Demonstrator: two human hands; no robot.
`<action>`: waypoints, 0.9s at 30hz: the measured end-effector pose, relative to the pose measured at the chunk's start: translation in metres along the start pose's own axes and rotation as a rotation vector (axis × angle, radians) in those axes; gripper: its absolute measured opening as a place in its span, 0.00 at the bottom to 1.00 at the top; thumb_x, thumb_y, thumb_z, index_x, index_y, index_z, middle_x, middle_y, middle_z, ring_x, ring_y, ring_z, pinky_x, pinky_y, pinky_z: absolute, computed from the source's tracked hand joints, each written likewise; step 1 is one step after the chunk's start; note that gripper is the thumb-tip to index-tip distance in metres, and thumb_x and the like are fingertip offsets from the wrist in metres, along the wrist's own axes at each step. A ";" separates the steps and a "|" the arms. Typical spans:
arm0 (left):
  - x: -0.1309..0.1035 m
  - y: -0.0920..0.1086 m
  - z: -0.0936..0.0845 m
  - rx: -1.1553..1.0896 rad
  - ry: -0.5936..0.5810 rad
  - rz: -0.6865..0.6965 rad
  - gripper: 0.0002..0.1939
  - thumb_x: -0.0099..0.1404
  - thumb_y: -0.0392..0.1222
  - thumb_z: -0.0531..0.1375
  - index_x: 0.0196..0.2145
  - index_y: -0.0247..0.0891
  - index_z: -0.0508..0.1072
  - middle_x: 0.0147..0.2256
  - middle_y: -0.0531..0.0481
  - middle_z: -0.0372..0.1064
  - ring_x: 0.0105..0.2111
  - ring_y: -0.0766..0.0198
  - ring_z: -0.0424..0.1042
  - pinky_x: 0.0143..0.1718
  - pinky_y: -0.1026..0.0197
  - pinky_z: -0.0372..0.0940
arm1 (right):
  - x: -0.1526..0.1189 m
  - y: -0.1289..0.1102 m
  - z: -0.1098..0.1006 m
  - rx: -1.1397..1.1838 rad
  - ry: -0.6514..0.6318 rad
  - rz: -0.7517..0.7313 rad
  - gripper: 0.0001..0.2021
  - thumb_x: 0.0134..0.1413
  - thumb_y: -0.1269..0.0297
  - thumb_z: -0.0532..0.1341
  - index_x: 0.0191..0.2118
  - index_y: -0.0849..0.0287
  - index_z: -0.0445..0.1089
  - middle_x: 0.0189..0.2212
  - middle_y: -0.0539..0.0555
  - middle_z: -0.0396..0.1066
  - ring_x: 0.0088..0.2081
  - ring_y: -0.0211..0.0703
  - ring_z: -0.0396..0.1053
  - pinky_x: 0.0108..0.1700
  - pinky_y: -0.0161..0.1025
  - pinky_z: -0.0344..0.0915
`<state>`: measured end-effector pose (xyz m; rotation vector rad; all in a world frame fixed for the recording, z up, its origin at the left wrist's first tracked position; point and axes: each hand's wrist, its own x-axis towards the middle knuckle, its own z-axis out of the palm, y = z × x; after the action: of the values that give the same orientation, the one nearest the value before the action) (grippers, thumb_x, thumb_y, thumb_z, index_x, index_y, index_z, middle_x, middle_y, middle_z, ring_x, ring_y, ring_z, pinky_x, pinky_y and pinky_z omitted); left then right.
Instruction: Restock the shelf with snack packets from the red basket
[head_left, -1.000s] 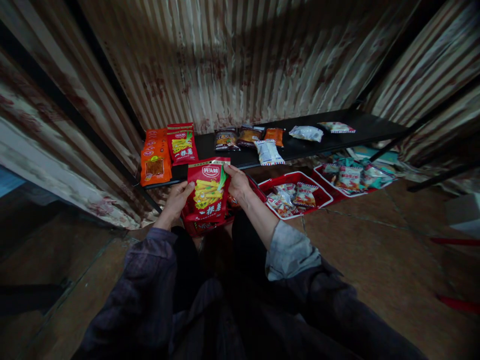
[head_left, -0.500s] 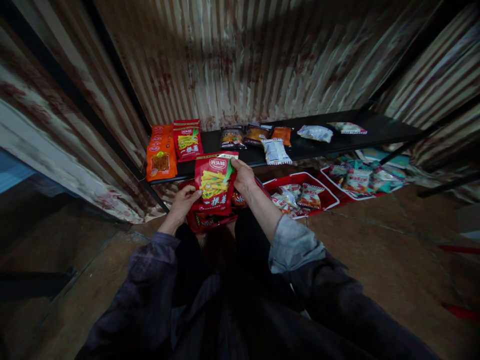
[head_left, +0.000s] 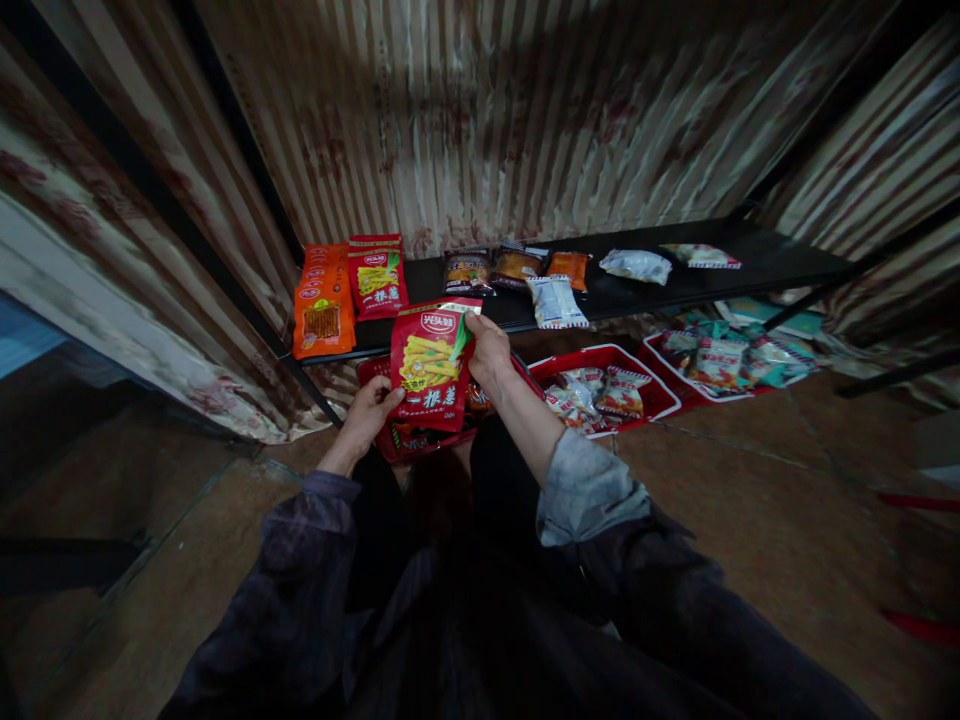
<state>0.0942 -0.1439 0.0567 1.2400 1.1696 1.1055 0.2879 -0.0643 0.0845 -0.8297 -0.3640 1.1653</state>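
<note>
1. Left hand [head_left: 367, 408] pinching the red snack packet [head_left: 431, 365] low on its left edge, lower than a second ago!
2. Packet between both hands, over the red basket [head_left: 373, 368], long axis running toward the shelf [head_left: 780, 255]; neither hand nearer.
3. Right hand [head_left: 487, 350] pinching the upper right edge, same as before.

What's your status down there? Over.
Left hand, right hand: both holding red snack bag. Printed front facing wearer. Red basket partly hidden behind it.
</note>
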 end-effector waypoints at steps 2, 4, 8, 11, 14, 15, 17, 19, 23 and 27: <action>0.000 0.000 -0.001 0.050 0.013 0.066 0.14 0.50 0.50 0.64 0.25 0.39 0.65 0.26 0.54 0.67 0.29 0.65 0.66 0.31 0.64 0.60 | 0.002 0.001 -0.001 -0.026 -0.006 -0.012 0.06 0.40 0.70 0.67 0.26 0.57 0.68 0.20 0.44 0.73 0.24 0.36 0.70 0.33 0.36 0.71; -0.002 0.001 -0.001 0.118 0.033 0.144 0.11 0.52 0.47 0.63 0.26 0.40 0.65 0.27 0.54 0.67 0.30 0.64 0.66 0.32 0.64 0.60 | 0.004 0.002 -0.002 -0.045 -0.008 -0.021 0.06 0.40 0.69 0.67 0.26 0.57 0.69 0.20 0.44 0.73 0.24 0.37 0.70 0.33 0.36 0.71; -0.006 0.005 0.001 0.256 0.063 0.237 0.07 0.54 0.44 0.61 0.28 0.41 0.67 0.27 0.54 0.67 0.30 0.64 0.66 0.34 0.63 0.60 | 0.006 0.002 -0.002 -0.067 -0.048 -0.029 0.06 0.41 0.67 0.67 0.26 0.57 0.70 0.20 0.44 0.73 0.24 0.38 0.70 0.33 0.36 0.70; -0.005 0.005 0.004 0.159 0.100 0.222 0.07 0.55 0.44 0.59 0.28 0.41 0.65 0.28 0.54 0.66 0.30 0.64 0.66 0.34 0.63 0.60 | 0.007 -0.003 -0.002 -0.112 -0.133 0.014 0.08 0.41 0.63 0.68 0.29 0.57 0.71 0.21 0.45 0.74 0.25 0.37 0.71 0.33 0.35 0.69; 0.000 0.006 0.008 -0.018 0.185 0.213 0.08 0.56 0.45 0.59 0.30 0.41 0.64 0.29 0.55 0.66 0.30 0.66 0.66 0.34 0.64 0.61 | 0.001 -0.007 -0.010 -0.160 -0.187 0.113 0.11 0.45 0.56 0.66 0.35 0.56 0.71 0.27 0.48 0.77 0.29 0.36 0.73 0.34 0.34 0.69; 0.003 0.007 0.009 -0.064 0.220 0.214 0.08 0.55 0.45 0.59 0.30 0.40 0.64 0.29 0.55 0.66 0.30 0.67 0.65 0.34 0.64 0.61 | -0.004 -0.005 -0.015 -0.162 -0.182 0.150 0.12 0.47 0.55 0.64 0.36 0.56 0.71 0.29 0.49 0.77 0.31 0.36 0.73 0.34 0.33 0.69; 0.008 0.011 0.013 -0.133 0.300 0.210 0.09 0.54 0.45 0.59 0.29 0.40 0.63 0.28 0.56 0.65 0.28 0.68 0.64 0.32 0.66 0.61 | -0.020 0.004 -0.027 -0.149 -0.124 0.208 0.11 0.48 0.55 0.63 0.35 0.56 0.71 0.30 0.51 0.77 0.32 0.37 0.74 0.34 0.33 0.70; 0.012 0.013 0.017 -0.183 0.360 0.206 0.09 0.54 0.45 0.60 0.29 0.40 0.63 0.27 0.56 0.65 0.27 0.69 0.64 0.32 0.66 0.61 | -0.043 0.018 -0.038 -0.193 -0.015 0.252 0.06 0.45 0.63 0.66 0.30 0.57 0.70 0.26 0.49 0.76 0.28 0.35 0.73 0.31 0.31 0.69; 0.017 0.011 0.023 -0.215 0.333 0.197 0.10 0.54 0.45 0.60 0.32 0.40 0.65 0.29 0.55 0.67 0.28 0.69 0.66 0.34 0.65 0.62 | -0.092 0.045 -0.045 -0.199 -0.244 0.450 0.11 0.37 0.65 0.71 0.30 0.58 0.71 0.27 0.50 0.76 0.27 0.37 0.74 0.28 0.32 0.70; 0.014 0.006 0.026 -0.158 0.307 0.195 0.10 0.53 0.45 0.60 0.32 0.40 0.66 0.26 0.56 0.64 0.26 0.69 0.64 0.31 0.66 0.61 | -0.113 0.050 -0.029 -0.041 -0.293 0.470 0.14 0.31 0.62 0.73 0.26 0.58 0.69 0.25 0.46 0.74 0.27 0.34 0.73 0.31 0.31 0.70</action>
<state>0.1218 -0.1324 0.0616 1.1038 1.1768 1.5460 0.2302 -0.1710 0.0463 -0.8036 -0.4475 1.7317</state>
